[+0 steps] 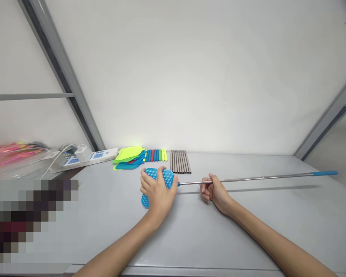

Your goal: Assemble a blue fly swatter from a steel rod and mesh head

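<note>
A blue fly swatter point(167, 177) with a perforated head is stretched out sideways across the table. My left hand point(158, 190) grips its head from above, the thumb at the neck and the fingers spread over the holes. The thin metal telescopic rod point(248, 179) runs to the right and ends in a blue handle grip point(324, 173). My right hand point(215, 191) holds the rod between thumb and curled fingers, not far from the head. The rod's shadow falls on the table below it, so the far end is raised.
Behind lie stacked yellow, green and blue swatter heads point(129, 154), a row of coloured grips point(155, 155) and several metal tubes point(180, 161). A power strip point(99, 154) with plugs and a cable is at left, beside bagged pink items point(14, 157). The grey table point(190, 234) meets a white wall.
</note>
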Demonstrator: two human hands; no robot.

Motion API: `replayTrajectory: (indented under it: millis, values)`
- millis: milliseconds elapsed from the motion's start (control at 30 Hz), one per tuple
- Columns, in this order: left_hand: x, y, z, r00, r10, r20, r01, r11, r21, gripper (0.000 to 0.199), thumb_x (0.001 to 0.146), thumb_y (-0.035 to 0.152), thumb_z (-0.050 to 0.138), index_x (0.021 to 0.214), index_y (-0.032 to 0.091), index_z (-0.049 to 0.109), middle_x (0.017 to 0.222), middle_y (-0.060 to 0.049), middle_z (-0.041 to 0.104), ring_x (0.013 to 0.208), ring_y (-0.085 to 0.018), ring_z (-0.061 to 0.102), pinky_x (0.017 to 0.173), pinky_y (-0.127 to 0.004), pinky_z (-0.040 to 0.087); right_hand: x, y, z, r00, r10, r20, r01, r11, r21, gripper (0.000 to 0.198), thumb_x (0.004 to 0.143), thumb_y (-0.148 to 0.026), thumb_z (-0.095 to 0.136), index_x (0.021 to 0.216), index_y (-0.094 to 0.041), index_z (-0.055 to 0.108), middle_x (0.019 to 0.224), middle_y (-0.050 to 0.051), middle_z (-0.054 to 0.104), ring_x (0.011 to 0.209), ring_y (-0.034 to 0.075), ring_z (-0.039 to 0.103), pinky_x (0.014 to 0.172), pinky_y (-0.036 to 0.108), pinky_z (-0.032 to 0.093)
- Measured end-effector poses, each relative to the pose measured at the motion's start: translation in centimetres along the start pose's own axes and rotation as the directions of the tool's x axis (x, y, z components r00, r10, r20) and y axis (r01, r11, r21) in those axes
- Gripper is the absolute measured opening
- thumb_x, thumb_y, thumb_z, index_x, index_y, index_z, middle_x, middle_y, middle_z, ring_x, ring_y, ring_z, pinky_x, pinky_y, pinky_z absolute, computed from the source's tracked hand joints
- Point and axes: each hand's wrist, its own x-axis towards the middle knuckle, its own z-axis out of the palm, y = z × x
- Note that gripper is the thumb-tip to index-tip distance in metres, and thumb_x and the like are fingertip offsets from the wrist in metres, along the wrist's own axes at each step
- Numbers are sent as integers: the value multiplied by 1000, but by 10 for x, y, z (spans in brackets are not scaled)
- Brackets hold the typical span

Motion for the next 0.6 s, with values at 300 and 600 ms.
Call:
replayTrajectory:
  millis: [300, 600]
  values:
    - [-1, 4, -3, 999, -20, 38, 19, 1000, 12, 43, 72, 46, 45, 109, 25, 43, 123, -14, 17, 115, -32, 21, 85, -44, 26, -1, 0, 1, 1000, 20, 11, -21, 999, 25, 45, 78, -43, 27, 46, -15, 43, 38, -4, 28, 32, 8, 30, 35, 20, 22]
    - [-3, 5, -5, 999, -11, 35, 11, 1000, 15, 45, 70, 45, 47, 110, 25, 43, 122, -14, 18, 114, -33, 23, 84, -44, 27, -1, 1, 1, 1000, 22, 14, -22, 999, 38, 47, 79, -43, 25, 45, -15, 44, 38, -4, 28, 31, 8, 31, 35, 20, 23]
